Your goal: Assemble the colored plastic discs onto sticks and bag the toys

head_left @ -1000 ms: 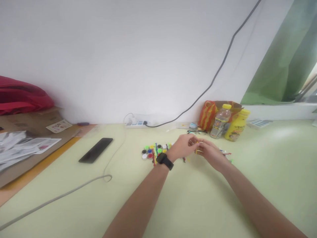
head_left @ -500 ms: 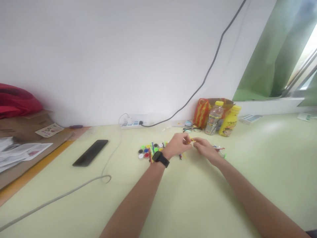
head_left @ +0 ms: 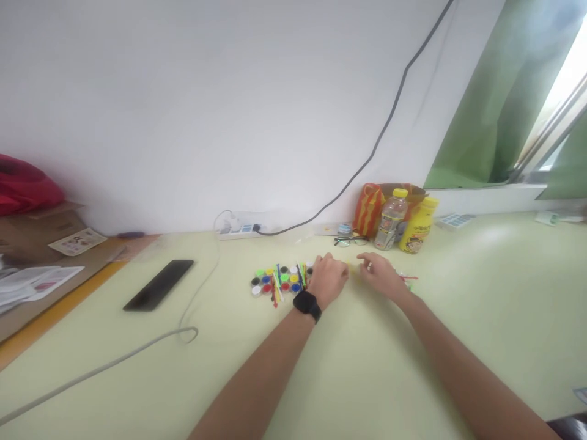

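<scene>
Both hands, earlier raised and pinched together on a small yellow piece, have separated and lowered: left hand point(head_left: 328, 278) now lies knuckles-up beside the paint pots point(head_left: 279, 280), right hand point(head_left: 378, 276) fingers loose, yellow piece indiscernible.

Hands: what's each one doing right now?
Left hand: curled, down by the paint pots; grip cannot be told.
Right hand: loosely open on the table, holding nothing visible.

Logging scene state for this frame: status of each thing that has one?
left hand: on table, fingers curled, hold unclear
right hand: on table, loosely open
paint pots: capped, clustered left of left hand
phone: flat, screen dark
clear bottle: upright, capped
yellow bottle: upright, capped
glasses: on table
</scene>
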Available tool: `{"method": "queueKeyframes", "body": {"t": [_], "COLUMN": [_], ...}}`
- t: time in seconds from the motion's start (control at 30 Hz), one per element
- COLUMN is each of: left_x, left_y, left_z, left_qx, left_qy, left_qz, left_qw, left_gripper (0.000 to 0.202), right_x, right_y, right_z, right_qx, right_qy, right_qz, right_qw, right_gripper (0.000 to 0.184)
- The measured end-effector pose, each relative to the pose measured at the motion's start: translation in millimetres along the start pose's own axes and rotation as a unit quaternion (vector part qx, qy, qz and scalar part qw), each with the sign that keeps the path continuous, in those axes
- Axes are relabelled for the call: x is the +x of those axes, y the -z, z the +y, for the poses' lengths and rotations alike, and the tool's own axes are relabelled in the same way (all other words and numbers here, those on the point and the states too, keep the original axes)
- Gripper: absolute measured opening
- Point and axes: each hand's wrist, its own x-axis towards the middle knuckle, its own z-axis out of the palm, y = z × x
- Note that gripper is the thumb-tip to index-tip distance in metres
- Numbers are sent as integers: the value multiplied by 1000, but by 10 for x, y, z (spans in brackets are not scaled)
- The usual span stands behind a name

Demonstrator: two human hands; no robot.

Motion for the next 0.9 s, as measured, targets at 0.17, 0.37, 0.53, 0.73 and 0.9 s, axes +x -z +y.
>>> {"method": "queueKeyframes", "body": {"t": [0.17, 0.37, 0.53, 0.73, 0.9], "left_x": [-7, 24, 73, 91, 100], "left_y": [16, 151, 257, 269, 287], "left_z": [-114, -133, -117, -6, 86], "left_qx": [9, -14, -48, -225, -277], "left_qy": [3, -2, -4, -37, -80], "left_qz": [-7, -2, 10, 53, 68], "left_qw": [1000, 1000, 999, 972, 955], "left_gripper": [18, 26, 24, 40, 38], "right_x": [11, -53, -22, -5, -61], "right_y": [216, 302, 321, 280, 271], "right_z": [211, 297, 231, -154, -453], "right_qx": [-82, -135, -117, 96, 360], "right_qy": [-55, -55, -30, 6, -11], "right_qz": [53, -3, 24, 180, 45], "right_qw": [994, 989, 992, 979, 932], "right_gripper": [24, 7, 14, 29, 33]}}
